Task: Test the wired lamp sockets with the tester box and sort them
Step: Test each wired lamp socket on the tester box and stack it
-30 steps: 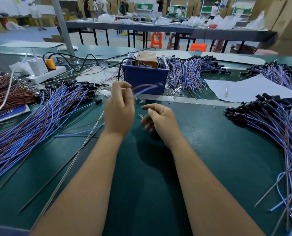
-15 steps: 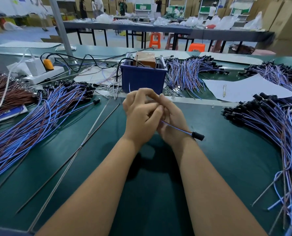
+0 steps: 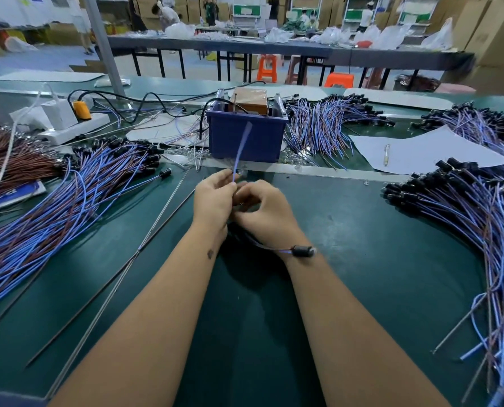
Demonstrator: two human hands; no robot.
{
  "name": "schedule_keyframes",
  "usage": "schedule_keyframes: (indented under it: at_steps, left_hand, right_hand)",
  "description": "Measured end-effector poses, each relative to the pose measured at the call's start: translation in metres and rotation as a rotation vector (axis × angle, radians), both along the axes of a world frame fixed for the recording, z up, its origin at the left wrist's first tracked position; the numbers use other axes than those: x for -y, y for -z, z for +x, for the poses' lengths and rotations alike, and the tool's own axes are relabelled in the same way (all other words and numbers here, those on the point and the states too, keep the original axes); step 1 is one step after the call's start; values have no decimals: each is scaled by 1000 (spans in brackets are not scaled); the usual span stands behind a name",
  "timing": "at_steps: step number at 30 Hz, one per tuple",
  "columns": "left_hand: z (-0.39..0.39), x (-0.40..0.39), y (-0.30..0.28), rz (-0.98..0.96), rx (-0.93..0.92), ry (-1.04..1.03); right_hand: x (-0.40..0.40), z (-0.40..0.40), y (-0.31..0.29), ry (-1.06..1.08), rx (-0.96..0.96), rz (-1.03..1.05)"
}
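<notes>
Here, one wired lamp socket [image 3: 303, 251] is held at the centre of the frame, its black head hanging just right of the right wrist while its blue wire is led up between both hands and rises, blurred, in front of the blue tester box [image 3: 246, 139]. The wire is pinched by the curled fingers of the left hand [image 3: 212, 199]; the right hand [image 3: 262, 211] is curled close against it, apparently gripping the same wire, though its fingertips are hidden. The bare wire ends seem to be kept upward and toward the box so that they can be offered to its contacts, which is judged to be the step in hand. The box is set just above the hands in the frame, within easy reach. Bundles of sockets are heaped at the left [image 3: 68, 195] and right [image 3: 468, 207] of the green table [image 3: 362, 274], probably kept apart as untested and sorted lots; which is which cannot be told.
</notes>
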State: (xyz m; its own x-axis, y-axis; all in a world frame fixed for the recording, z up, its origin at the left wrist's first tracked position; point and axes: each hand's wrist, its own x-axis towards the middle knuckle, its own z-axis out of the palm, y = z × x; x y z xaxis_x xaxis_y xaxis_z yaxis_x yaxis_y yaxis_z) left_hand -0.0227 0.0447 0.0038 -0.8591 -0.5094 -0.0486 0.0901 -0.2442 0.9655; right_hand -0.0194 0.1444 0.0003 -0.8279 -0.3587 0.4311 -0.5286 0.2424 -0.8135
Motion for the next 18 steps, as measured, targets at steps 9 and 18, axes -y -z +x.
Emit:
schedule_keyframes:
  at_steps: [9,18]
  left_hand:
    - [3,10,-4,190,-86,12]
    - [6,-2,4,-274,-106,131]
  right_hand:
    - [6,5,4,106,-23,164]
    - [-3,-11,0,214,302,-183]
